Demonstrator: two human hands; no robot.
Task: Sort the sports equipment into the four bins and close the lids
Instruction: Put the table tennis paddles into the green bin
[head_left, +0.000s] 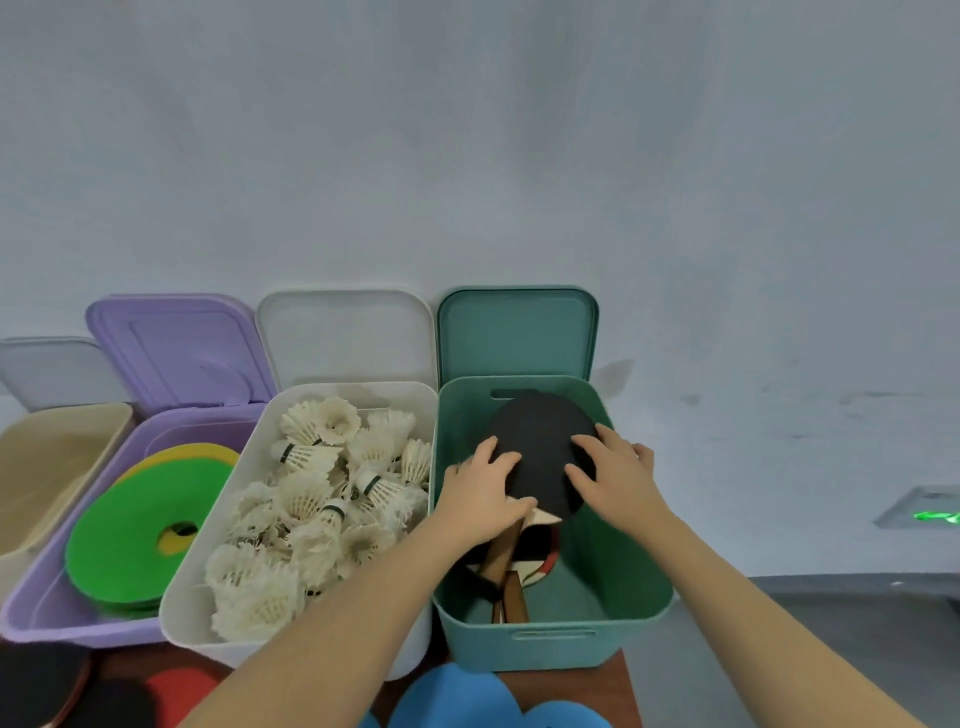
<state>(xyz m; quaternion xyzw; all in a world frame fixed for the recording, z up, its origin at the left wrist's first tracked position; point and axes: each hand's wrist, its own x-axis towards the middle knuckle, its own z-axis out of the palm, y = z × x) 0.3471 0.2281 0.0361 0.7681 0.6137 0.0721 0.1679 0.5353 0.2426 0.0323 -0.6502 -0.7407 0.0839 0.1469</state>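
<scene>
Black-faced table tennis paddle (540, 447) sits tilted in the top of the green bin (550, 644), blade toward the far wall, handle end down toward the near side. Left hand (480, 493) on the blade's left edge, fingers bent over the rubber, thumb near the throat; looks like a grip on the paddle. Right hand (615, 475) on the blade's right side, fingers spread and only lightly bent, laid on the rubber; cannot tell whether the thumb hooks under the edge.

Beneath it, more paddles (511, 571) lie in the same bin: brown wooden handles, one red face partly showing. The green lid (517, 332) stands up behind the bin, against the wall.

Just left, touching the green bin's side, the white bin (197, 613), heaped with white feather shuttlecocks (306, 499), some with dark bands on the cork. Its white lid (345, 338) is upright behind. The left forearm crosses over the bin's near right corner.

Next left, the purple bin (31, 608), lid (176, 348) raised. Inside, a stack of flat ring-shaped discs: green disc (130, 540) on top, a yellow one (182, 453) showing at the far edge and through the centre hole.

Far left, a beige bin (57, 452), cut by the frame edge; contents not visible. A pale lid (52, 369) stands behind it.

Near edge: dark wooden table (618, 691), black and red round shapes (176, 691) at lower left, blue shapes (457, 696) at bottom centre, too cropped to identify. A green light (935, 517) glows on a floor plate at right.

No legible writing or labels anywhere.
</scene>
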